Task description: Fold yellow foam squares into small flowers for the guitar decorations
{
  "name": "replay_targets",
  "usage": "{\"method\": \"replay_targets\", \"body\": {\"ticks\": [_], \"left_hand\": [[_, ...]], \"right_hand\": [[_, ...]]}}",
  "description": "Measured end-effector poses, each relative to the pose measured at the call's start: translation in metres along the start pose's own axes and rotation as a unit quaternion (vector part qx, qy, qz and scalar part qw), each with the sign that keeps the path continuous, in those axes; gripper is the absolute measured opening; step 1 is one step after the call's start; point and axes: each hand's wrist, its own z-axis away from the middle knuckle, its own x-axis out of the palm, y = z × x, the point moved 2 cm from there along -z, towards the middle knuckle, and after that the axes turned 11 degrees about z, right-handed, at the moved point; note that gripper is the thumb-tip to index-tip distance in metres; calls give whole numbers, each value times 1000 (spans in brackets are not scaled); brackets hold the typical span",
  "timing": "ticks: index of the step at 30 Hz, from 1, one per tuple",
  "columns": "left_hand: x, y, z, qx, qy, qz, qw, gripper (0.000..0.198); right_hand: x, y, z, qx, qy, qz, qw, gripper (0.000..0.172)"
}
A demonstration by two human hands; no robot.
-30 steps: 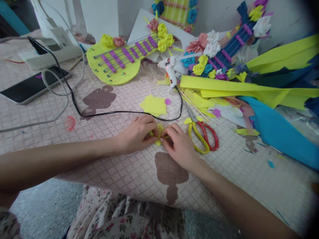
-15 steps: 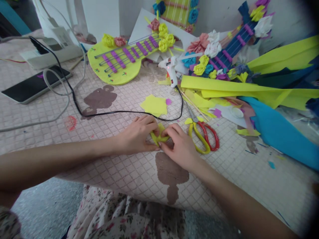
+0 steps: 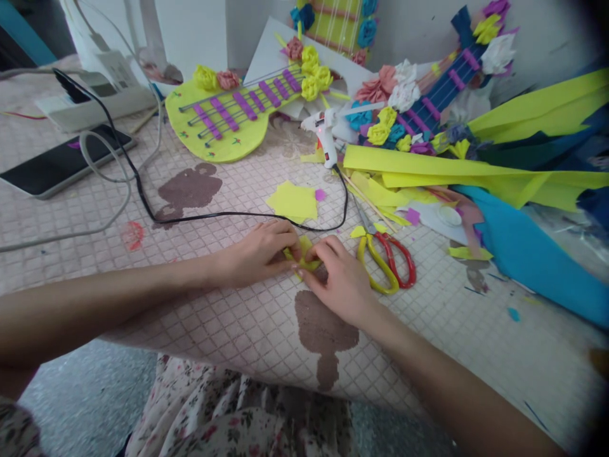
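Yellow foam piece (image 3: 303, 254) pinched by hands, pink quilted tablecloth (image 3: 247, 343), grey floor (image 3: 90, 393)

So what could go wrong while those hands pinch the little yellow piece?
1. The black cord lies just behind the left hand; a snag could tug the glue gun, whose red light seems lit, so it may be hot.
2. The scissors lie close beside the right hand and could get bumped.
3. The yellow piece is small and pinched by both hands, so it might tear or spring open.
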Motion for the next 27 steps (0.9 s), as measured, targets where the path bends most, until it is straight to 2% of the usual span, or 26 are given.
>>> {"method": "replay_targets", "body": {"ticks": [4, 7, 11, 13, 16, 19, 22, 24, 27], "left_hand": [[-8, -6, -3, -1, 28, 20, 999, 10], [-18, -9, -4, -23, 72, 3, 997, 7], [-18, 0, -2, -18, 112, -2, 994, 5], [-11, 6, 0, 4, 103, 4, 995, 6], [1, 10, 1, 27, 55, 2, 998, 7], [6, 8, 1, 39, 20, -13, 999, 8], [5, 5, 0, 35, 16, -5, 999, 7], [3, 4, 0, 27, 46, 4, 999, 4], [-1, 4, 1, 9, 123, 4, 992, 2]], "right_hand": [[2, 0, 0, 4, 3, 3, 1000, 11], [3, 2, 1, 2, 3, -7, 1000, 12], [4, 5, 2, -5, 7, -17, 1000, 14], [4, 5, 2, -7, 6, -25, 1000, 11], [4, 7, 1, -1, 18, -40, 999, 7], [2, 10, 0, 5, 46, -56, 997, 13], [1, 13, 0, 0, 67, -63, 996, 20], [-1, 15, 0, -2, 75, -65, 995, 22], [-2, 16, -1, 5, 85, -68, 994, 21]]}}
